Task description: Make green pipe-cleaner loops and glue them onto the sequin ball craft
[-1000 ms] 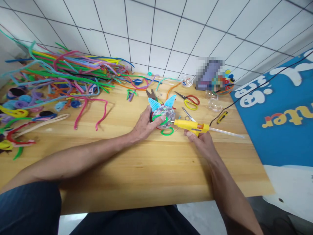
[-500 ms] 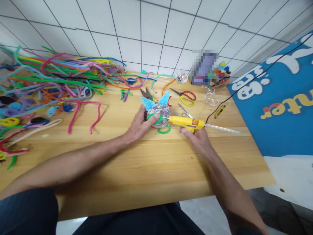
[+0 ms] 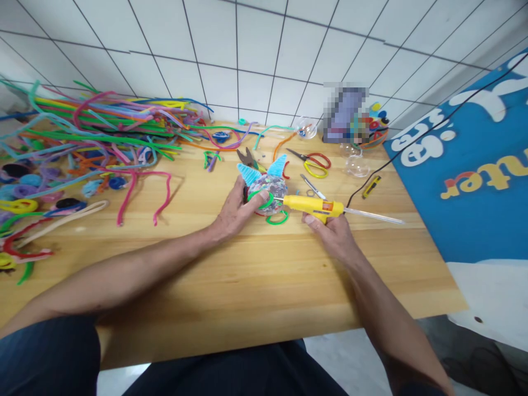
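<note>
My left hand [image 3: 239, 207] is closed around a round, grey speckled ball [image 3: 275, 187] with two light-blue pointed ears [image 3: 277, 166] on top. My left thumb presses on a green pipe-cleaner ring [image 3: 267, 200] at the front of the ball. Another green loop [image 3: 278, 219] shows just under it. In my right hand [image 3: 330, 228] is a yellow hot glue gun [image 3: 307, 204], gripped by its handle. Its nozzle points left and meets the ball's right side near the green ring. A clear glue stick [image 3: 373, 215] sticks out of the gun's back end.
Behind the ball lie pliers [image 3: 246, 158], scissors [image 3: 315, 164] and a white pen-like tool [image 3: 313, 187]. A yellow box cutter [image 3: 371, 187] rests at the right, near the black cord [image 3: 394, 157]. Piles of coloured pipe cleaners [image 3: 124, 121] cover the left. Clear plastic domes [image 3: 357, 166] stand at the back right.
The glue gun has shifted very slightly left against the ball. Both hands keep their grips, and the view has moved a little.
</note>
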A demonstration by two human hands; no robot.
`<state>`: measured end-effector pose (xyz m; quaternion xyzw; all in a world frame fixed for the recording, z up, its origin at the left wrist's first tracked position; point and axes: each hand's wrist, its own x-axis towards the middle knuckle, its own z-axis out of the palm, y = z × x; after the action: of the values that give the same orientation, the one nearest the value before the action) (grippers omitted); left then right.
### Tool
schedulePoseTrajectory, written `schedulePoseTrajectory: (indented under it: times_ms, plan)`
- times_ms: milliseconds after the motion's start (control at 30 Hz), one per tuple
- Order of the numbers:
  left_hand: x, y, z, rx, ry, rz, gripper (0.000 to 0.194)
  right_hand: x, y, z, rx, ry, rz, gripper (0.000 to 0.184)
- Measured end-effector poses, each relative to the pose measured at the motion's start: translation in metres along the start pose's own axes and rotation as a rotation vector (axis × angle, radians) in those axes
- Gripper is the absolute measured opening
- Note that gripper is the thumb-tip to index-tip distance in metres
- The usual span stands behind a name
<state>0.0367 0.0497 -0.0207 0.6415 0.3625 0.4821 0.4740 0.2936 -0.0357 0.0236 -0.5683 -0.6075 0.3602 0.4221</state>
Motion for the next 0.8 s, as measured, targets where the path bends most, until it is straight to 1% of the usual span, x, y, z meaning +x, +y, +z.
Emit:
schedulePoseTrajectory:
  times_ms: [100, 300, 600, 800]
  plan:
    - [-0.0003, -0.0011, -0.0006, -0.005, 0.004, -0.006, 0.056, 0.0001, -0.0001, 0.0013, 0.004, 0.008, -0.006, 0.026]
    - [-0.0001, -0.0022, -0.0046, 0.019, -0.016, 0.028, 0.057, -0.0011, 0.0004, 0.0009, -0.038, -0.026, -0.009, 0.028]
    - [-0.0017, -0.0017, -0.0076, 0.028, -0.022, 0.013, 0.058, -0.0023, 0.0025, 0.0015, -0.028, 0.004, -0.025, 0.028]
    - [-0.0024, -0.0050, -0.0087, 0.036, -0.019, 0.007, 0.057, -0.0017, -0.0012, 0.0012, -0.079, -0.032, -0.036, 0.032]
